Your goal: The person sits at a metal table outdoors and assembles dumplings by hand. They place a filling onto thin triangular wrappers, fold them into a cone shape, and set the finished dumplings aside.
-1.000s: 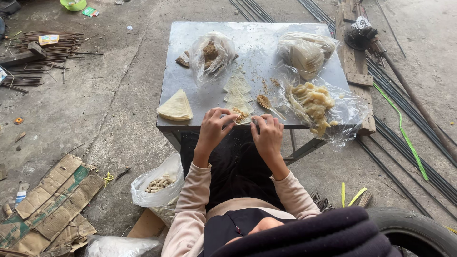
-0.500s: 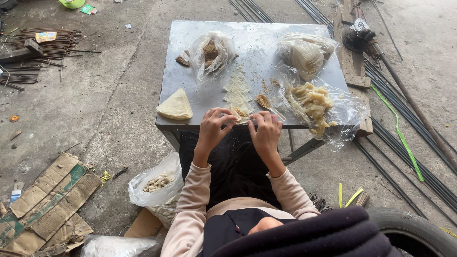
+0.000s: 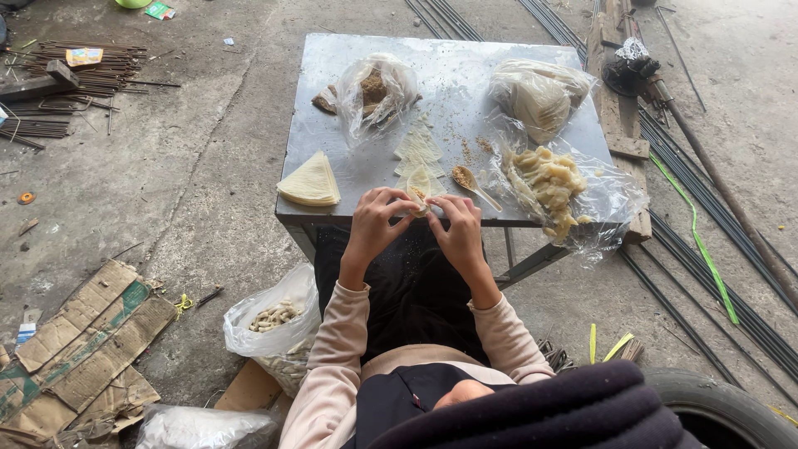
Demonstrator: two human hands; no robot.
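My left hand [image 3: 378, 220] and my right hand [image 3: 455, 226] meet at the near edge of a metal table [image 3: 465, 83], both pinching one small pale wrapper [image 3: 418, 185] with brown filling on it. A spoon [image 3: 472, 184] of brown filling lies just right of the hands. Several triangular wrappers [image 3: 418, 150] are laid out beyond them. A stack of triangular wrappers [image 3: 310, 181] sits at the table's near left.
Plastic bags on the table hold brown filling [image 3: 374, 91], pale wrappers [image 3: 539, 98] and folded pieces [image 3: 549, 179]. A bag of finished pieces [image 3: 276, 320] stands on the floor by my left knee. Cardboard [image 3: 79, 349], metal rods [image 3: 723, 191] and a tyre [image 3: 723, 407] surround the table.
Both hands stay together at the table's near edge, fingers shifting around the small wrapper. The view has moved slightly closer.
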